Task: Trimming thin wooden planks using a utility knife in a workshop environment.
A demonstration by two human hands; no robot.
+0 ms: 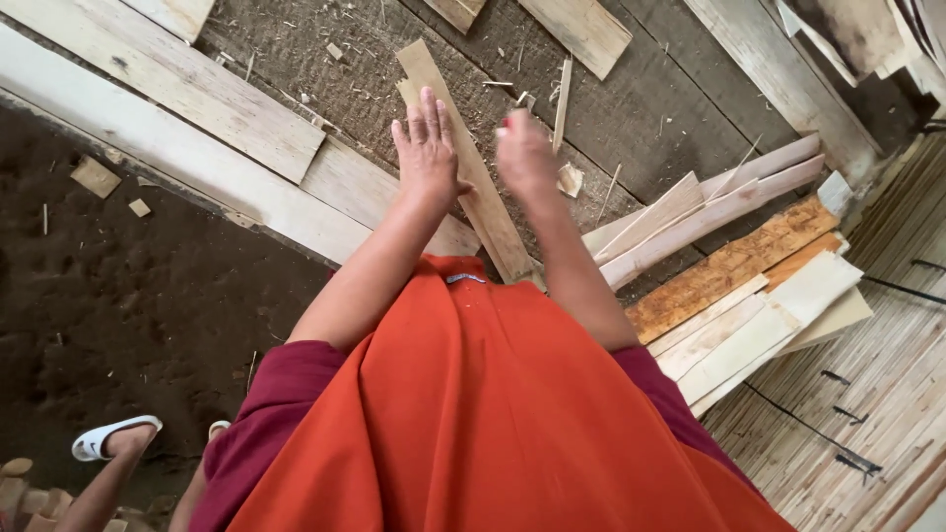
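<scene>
1. Nearest the camera, an orange cloth garment over maroon sleeves fills the lower frame, and both bare forearms reach forward from it.
2. The left hand is spread flat, fingers straight and close together, back of the hand up, holding nothing; it hovers over or rests on the long pale wooden slat, and contact cannot be judged.
3. The right hand is blurred, just beside the left and apart from it; its fingers seem curled, but its grip cannot be told.
4. The slat lies on the grey plank floor, its long axis running from near the body up and left to a ragged far end.
5. Further right lies a pile of pale and orange-brown wooden offcuts.
6. At lower left, another person's foot in a white sandal rests on dark soil.
</scene>
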